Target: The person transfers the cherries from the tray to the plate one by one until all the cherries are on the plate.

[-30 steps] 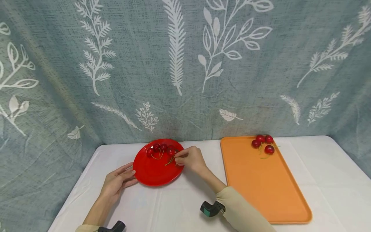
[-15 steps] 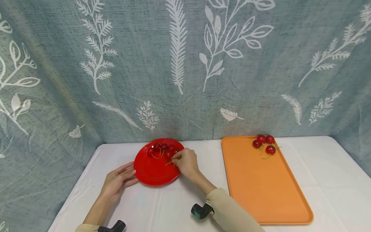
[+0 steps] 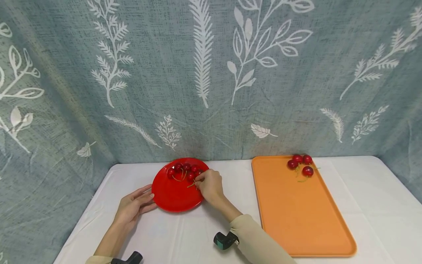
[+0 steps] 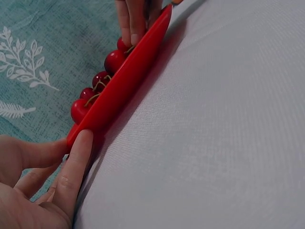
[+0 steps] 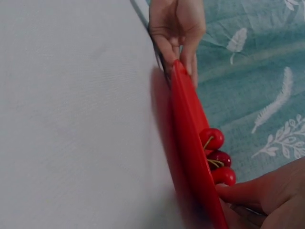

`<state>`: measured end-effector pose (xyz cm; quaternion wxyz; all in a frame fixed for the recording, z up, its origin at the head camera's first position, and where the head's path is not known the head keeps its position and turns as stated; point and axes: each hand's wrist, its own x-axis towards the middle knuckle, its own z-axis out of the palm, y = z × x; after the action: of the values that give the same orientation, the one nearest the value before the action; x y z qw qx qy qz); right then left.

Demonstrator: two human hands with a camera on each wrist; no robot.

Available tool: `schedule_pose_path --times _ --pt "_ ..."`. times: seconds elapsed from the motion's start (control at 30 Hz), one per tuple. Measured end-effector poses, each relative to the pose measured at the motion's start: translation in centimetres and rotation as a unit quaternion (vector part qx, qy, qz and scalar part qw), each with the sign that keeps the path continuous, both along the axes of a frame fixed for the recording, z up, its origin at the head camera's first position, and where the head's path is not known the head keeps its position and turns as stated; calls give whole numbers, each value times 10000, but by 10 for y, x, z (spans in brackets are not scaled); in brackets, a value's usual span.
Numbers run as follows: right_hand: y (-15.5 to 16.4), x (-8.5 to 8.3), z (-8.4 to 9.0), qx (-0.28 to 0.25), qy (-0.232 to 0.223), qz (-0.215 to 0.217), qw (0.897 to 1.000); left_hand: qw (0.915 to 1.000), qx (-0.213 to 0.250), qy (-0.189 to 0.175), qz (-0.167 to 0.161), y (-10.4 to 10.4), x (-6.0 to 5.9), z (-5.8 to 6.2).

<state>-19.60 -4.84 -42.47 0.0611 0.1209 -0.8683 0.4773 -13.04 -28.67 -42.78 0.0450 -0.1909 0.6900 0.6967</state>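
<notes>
A round red plate (image 3: 174, 198) lies on the left part of the table. Several dark red cherries (image 3: 178, 167) with green stems are gathered along its far side. My left hand (image 3: 129, 206) holds the plate's left rim between thumb and fingers, as the right wrist view also shows. Over the plate's right side, my right hand (image 3: 211, 186) pinches a cherry by its stem, thumb and forefinger low among the fruit. Another cherry (image 3: 191, 176) sits right at those fingertips. The right hand's fingers partly hide what they pinch.
An orange rectangular tray (image 3: 303, 212) lies to the right of the plate, with several cherries (image 3: 308, 171) at its far right corner. A white cloth (image 3: 165, 238) covers the table. Behind hangs a blue-green curtain (image 3: 158, 73) with white leaf prints.
My right hand has moved a little left and nearer over the plate, and a cherry at its fingertips has shifted left with it. The left hand has stayed at the rim.
</notes>
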Motion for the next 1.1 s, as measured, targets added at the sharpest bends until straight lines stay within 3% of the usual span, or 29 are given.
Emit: schedule_pose_path --times 0.3,0.63,1.1 --pt "7 -1 4 75 -7 -43 10000 9999 -32 -111 74 3 1 1" --pt "38 -9 18 -287 -174 120 9994 9998 -39 -132 110 4 0 3" --pt "109 -21 17 -539 -692 -498 9949 9999 -30 -56 89 4 1 3"
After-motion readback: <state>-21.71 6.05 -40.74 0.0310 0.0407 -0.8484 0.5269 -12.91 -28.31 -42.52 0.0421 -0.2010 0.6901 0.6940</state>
